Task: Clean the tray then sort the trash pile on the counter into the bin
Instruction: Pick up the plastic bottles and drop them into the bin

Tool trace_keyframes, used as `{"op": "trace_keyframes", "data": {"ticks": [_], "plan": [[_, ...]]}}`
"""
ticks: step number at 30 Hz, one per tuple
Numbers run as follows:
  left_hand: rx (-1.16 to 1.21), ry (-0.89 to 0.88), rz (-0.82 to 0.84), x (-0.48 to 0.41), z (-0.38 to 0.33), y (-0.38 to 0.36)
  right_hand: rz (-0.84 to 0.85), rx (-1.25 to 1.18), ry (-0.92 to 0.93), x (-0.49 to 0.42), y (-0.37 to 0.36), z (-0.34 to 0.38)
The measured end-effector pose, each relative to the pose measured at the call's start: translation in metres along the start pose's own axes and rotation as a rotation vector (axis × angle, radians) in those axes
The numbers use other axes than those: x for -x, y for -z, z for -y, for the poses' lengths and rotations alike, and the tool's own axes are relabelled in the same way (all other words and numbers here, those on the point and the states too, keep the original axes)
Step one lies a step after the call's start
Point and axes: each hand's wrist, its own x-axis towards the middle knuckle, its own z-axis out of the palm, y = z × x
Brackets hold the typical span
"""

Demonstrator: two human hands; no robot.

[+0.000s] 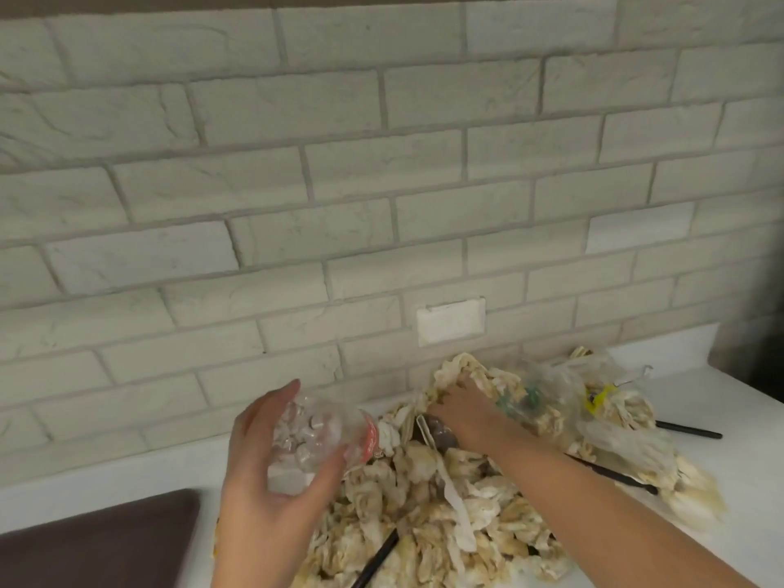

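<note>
Head view: our left hand [271,464] wraps a crushed clear plastic bottle with a red label [316,439], lifted just left of the heap of soiled cream paper napkins [424,511] on the white counter [127,477]. Our right hand [460,411] reaches far into the heap, fingers buried, so we cannot tell its grip. Black straws [687,430] lie right.

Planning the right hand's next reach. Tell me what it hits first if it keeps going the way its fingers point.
The right hand points up and away into the trash pile. Its fingers already touch crumpled napkins; behind them stands the brick wall. Depth is hard to judge.
</note>
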Motion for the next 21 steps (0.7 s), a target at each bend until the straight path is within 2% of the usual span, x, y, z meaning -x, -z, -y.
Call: {"op": "trace_keyframes", "data": {"ticks": [2,5,8,11,13,17,21], "plan": [[-0.034,-0.043,-0.003,-0.003,-0.005,0.004,-0.070,-0.127,-0.021,0.006,0.008,0.000],[-0.054,-0.069,-0.025,-0.008,-0.014,0.010,-0.225,-0.451,-0.089,0.033,0.035,-0.001],[0.058,-0.053,-0.069,-0.004,-0.030,0.008,-0.301,-0.749,-0.180,0.073,0.072,0.000],[0.242,-0.023,-0.091,0.006,-0.041,-0.002,-0.552,-1.000,-0.226,0.128,0.103,0.004],[0.285,-0.022,-0.042,0.019,-0.043,-0.013,-0.701,-1.067,-0.271,0.176,0.111,0.008],[0.423,0.020,0.058,0.067,-0.068,-0.049,-0.848,-1.128,-0.513,0.284,0.098,0.020],[0.525,0.056,0.303,0.131,-0.114,-0.091,-0.973,-1.087,-0.831,0.399,0.065,0.031]]}}
